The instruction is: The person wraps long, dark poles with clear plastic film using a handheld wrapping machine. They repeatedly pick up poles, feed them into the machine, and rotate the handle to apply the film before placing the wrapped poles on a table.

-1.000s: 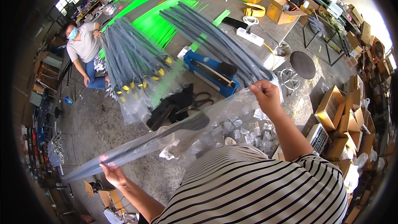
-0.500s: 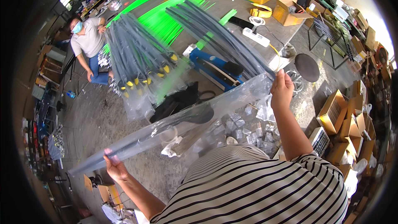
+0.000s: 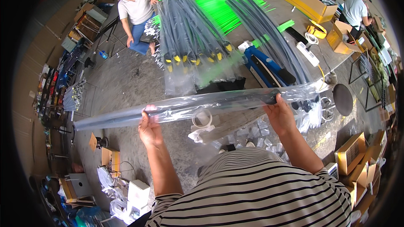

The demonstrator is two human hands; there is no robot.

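Observation:
A long clear plastic sleeve [image 3: 219, 105] with a dark pole inside stretches almost level across in front of me. My left hand [image 3: 150, 131] is closed on its lower edge, left of the middle. My right hand [image 3: 279, 115] pinches it further right, beside a black wide end of the pole that shows through the film. Behind the sleeve lies a pile of bagged dark poles [image 3: 189, 29] with yellow pieces at their near ends. Right of them is a blue long-armed device [image 3: 269, 67], like a hand heat sealer, and then bare grey poles [image 3: 269, 29].
Bright green strips [image 3: 227, 10] cover the table's far part. A white power strip [image 3: 307, 54] and yellow strap [image 3: 316, 29] lie at right, near open cartons [image 3: 341, 38]. A masked person [image 3: 136, 12] sits at far left; another [image 3: 355, 6] stands at far right. A round black stool [image 3: 343, 99] stands right.
The sleeve has swung from a slant to nearly level. My left hand has moved up and right along it; my right hand has shifted from its right end inward to the black part.

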